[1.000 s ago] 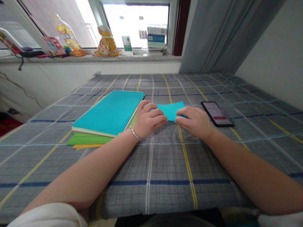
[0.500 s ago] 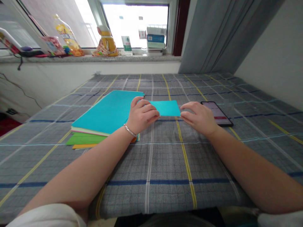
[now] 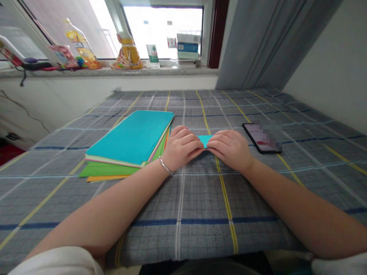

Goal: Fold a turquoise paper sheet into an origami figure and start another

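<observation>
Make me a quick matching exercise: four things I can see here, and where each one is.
1. silver bangle
2. smartphone
3. stack of coloured paper
4. small turquoise paper piece

A. on the plaid cloth, right of the right hand
B. at the fingers of both hands
C. around the wrist of the left hand
D. on the plaid cloth, left of the left hand

Pairs: 1-C, 2-A, 3-D, 4-B
</observation>
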